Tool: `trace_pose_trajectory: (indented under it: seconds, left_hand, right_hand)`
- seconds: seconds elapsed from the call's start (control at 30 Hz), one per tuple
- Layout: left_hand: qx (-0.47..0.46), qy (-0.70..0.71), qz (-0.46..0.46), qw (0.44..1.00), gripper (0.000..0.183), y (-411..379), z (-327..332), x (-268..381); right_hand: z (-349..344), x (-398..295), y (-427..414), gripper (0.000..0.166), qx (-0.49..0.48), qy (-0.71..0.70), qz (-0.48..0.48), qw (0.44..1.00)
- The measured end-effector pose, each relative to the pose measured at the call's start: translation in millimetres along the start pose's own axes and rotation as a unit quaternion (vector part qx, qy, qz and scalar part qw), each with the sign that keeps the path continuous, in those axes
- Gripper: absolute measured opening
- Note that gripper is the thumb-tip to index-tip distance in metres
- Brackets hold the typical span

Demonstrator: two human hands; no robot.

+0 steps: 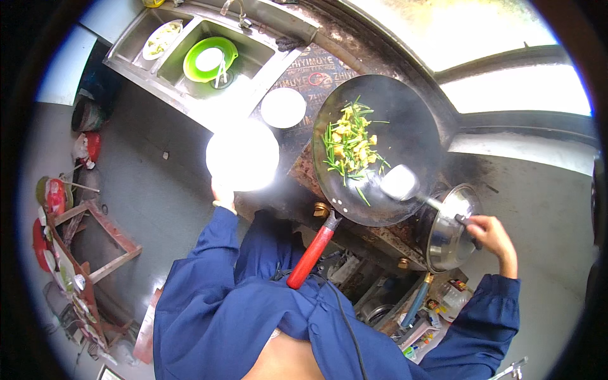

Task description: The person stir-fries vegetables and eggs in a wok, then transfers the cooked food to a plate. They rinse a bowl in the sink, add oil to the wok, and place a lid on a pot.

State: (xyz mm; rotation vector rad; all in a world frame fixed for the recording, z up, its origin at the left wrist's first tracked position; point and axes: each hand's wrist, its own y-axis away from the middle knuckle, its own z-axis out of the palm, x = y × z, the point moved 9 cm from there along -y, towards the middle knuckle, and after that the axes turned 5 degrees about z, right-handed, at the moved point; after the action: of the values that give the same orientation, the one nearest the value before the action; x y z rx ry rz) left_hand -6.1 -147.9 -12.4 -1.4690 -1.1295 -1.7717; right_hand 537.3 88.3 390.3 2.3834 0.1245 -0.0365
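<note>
My left hand (223, 195) grips the rim of a white plate (242, 156), washed out by glare, to the left of a dark wok (412, 126). Chopped green stalks with yellow pieces that look like egg (351, 142) lie on the wok's left side. In my right hand (492, 237) is the dark handle of a metal wok spatula (400, 182), its blade over the lower part of the wok. The wok's red handle (311, 259) points towards my body. Another white plate (283, 108) rests on the printed board (313, 66) beside the wok.
A lidded steel pot (441, 247) stands right of the wok. At upper left, the double sink (166, 78) holds a green basin (192, 66) and a dish of food (164, 40). Bottles (451, 299) sit low on the right; a wooden frame (116, 268) stands at left.
</note>
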Motion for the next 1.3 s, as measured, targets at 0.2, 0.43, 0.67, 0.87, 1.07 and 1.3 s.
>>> trace_pose_trajectory:
  seconds: [0.2, 0.43, 0.67, 0.87, 1.07, 1.3]
  left_hand:
    - [-0.039, 0.043, 0.047, 0.997, 0.029, 10.3, -30.0, 102.6]
    - [-0.159, 0.037, 0.138, 0.977, 0.042, 23.4, -0.7, 226.1]
    - [-0.288, 0.085, 0.079, 0.951, 0.037, 42.6, 103.5, 276.0]
    - [-0.363, 0.138, -0.025, 0.921, 0.043, 42.8, 172.0, 249.7]
    - [-0.396, -0.041, 0.046, 0.916, 0.068, 72.8, 252.4, 210.6]
    - [-0.382, 0.13, 0.039, 0.914, 0.032, 110.2, 281.2, 213.5]
  right_hand:
    - [141.8, -22.9, -34.3, 0.03, -0.012, -0.291, 0.011, 0.957]
    - [171.2, -43.6, -60.4, 0.028, 0.152, -0.433, -0.003, 0.889]
    - [189.4, -53.4, -43.9, 0.028, 0.145, -0.578, -0.033, 0.802]
    - [185.4, -39.9, 11.2, 0.029, 0.224, -0.551, -0.038, 0.803]
    - [110.0, -74.2, 107.0, 0.032, 0.413, -0.3, -0.051, 0.858]
    - [102.5, -115.6, 149.0, 0.04, 0.539, 0.016, -0.012, 0.842]
